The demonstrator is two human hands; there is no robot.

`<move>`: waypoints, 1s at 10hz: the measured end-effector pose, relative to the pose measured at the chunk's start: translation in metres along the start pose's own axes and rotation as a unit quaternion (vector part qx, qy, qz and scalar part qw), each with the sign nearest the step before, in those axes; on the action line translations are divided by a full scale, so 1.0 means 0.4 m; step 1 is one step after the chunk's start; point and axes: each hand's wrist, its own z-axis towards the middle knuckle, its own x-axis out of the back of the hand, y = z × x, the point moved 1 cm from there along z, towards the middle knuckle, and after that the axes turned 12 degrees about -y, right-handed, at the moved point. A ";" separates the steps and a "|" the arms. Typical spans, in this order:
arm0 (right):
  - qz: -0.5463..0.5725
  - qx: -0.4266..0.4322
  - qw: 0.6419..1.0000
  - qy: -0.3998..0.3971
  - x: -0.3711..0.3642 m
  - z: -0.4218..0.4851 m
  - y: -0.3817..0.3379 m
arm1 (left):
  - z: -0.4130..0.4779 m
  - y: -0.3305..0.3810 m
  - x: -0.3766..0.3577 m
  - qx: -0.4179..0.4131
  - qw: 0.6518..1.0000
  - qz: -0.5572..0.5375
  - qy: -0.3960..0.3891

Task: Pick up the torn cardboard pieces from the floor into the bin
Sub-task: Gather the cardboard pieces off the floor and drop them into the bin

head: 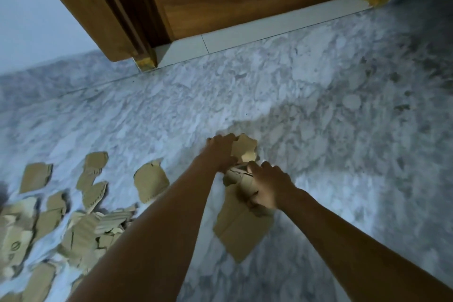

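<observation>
The left hand (220, 152) gripped a small torn piece (245, 148) by its left edge, fingers curled over the top rim and thumb tucked under. The piece stuck out toward 3 o'clock of the knuckles; whether it still touched the marble floor (343, 130) could not be told through the blur.

At 5 o'clock of that hand, almost touching it, the right hand (270, 189) was clenched round a crumpled bundle of cardboard (236, 175), which jutted from the fingers toward 10 o'clock. A large flat piece (241, 230) spread from under the palm toward 6 o'clock; held or merely lying there, I cannot tell.

At 9 o'clock of the hands, loose pieces (150, 185) lay singly on the floor, and at 8 o'clock a heap (93, 228) overlapped.

One printed piece (14, 247) at the far left bore a dark circle with a bar across it and a smaller mark below; no words were readable.

A wooden door (245, 7) stood at 12 o'clock.
</observation>
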 end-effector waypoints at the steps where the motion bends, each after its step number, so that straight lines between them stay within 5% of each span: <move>1: 0.098 0.017 0.995 0.005 -0.009 -0.001 -0.005 | -0.018 0.020 -0.009 -0.001 0.996 -0.084 -0.003; 3: 0.124 0.002 0.992 -0.014 -0.033 -0.032 0.000 | -0.119 0.002 -0.038 0.020 0.966 -0.255 0.043; 5: 0.165 0.057 0.982 -0.071 0.023 -0.118 -0.011 | -0.321 -0.080 0.006 0.123 0.931 -0.315 0.134; 8: 0.084 0.154 0.977 -0.124 0.156 -0.227 -0.239 | -0.586 -0.290 0.067 0.236 0.907 -0.310 0.162; 10: 0.109 0.162 0.972 -0.130 0.030 -0.058 -0.390 | -0.456 -0.440 0.039 0.214 0.944 -0.236 0.083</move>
